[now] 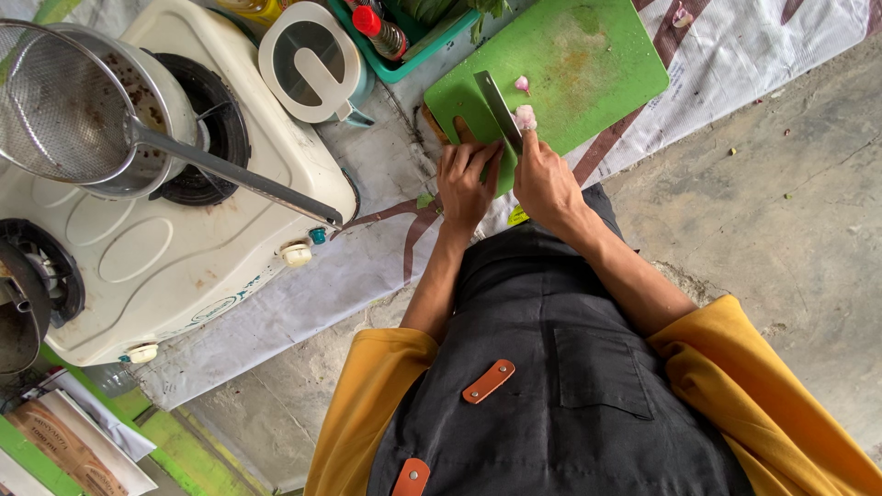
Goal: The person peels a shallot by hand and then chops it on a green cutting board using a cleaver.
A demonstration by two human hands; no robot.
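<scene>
Nearest the lens, at six o'clock: a dark apron with orange leather tabs (pixel 488 381) over mustard-yellow sleeves (pixel 753 395). Beyond it, toward twelve o'clock, both forearms reaching out to a green plastic cutting board (pixel 588 55) laid on a printed white sheet (pixel 763 46) spread over the concrete floor (pixel 790 211).

Right hand (pixel 544 179) clenched round the handle of a steel-bladed knife (pixel 499 108), blade pointing to eleven o'clock across the near corner of the board. Left hand (pixel 466 179) flat, fingers spread, pressing on the board's near edge just beside the blade, gripping nothing. A small pinkish peeled shallot (pixel 525 116) touching the blade at its one o'clock side; a smaller pink piece (pixel 522 84) a little farther up the board.

Off at nine o'clock, a white two-burner gas stove (pixel 175 239) carrying a pot with a metal mesh strainer (pixel 55 106); at eleven o'clock a white-lidded kettle (pixel 312 60) and a teal tray of bottles (pixel 413 41).

Judged from this: slicing in hand, barely begun. Next cut seemingly calls for steadying the shallot with the left fingertips, curled clear of the edge, then drawing the blade down through it.
</scene>
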